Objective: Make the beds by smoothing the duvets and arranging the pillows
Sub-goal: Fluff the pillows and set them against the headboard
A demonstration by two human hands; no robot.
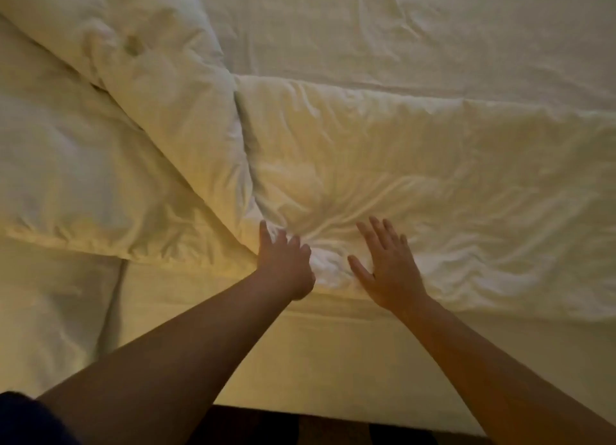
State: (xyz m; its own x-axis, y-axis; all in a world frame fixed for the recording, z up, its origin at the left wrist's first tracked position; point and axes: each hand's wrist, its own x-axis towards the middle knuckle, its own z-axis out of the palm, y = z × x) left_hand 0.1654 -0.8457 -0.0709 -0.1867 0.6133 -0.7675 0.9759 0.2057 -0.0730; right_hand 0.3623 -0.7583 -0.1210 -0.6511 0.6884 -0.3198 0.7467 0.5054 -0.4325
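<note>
A white duvet (416,164) lies folded across the right half of the bed, wrinkled near its front left corner. My left hand (285,261) rests on that corner with loosely bent fingers, index finger stretched forward; whether it pinches cloth is unclear. My right hand (388,264) lies flat on the duvet just to the right, fingers straight and spread. A second white duvet (100,151) is bunched on the left, with a puffy fold (140,44) running up to the far left. No pillow is plainly visible.
The bare white sheet (400,21) shows beyond the duvets and along the mattress front (300,351). The bed's near edge meets a dark floor (300,428) at the bottom. A dark sleeve (23,418) is at the bottom left.
</note>
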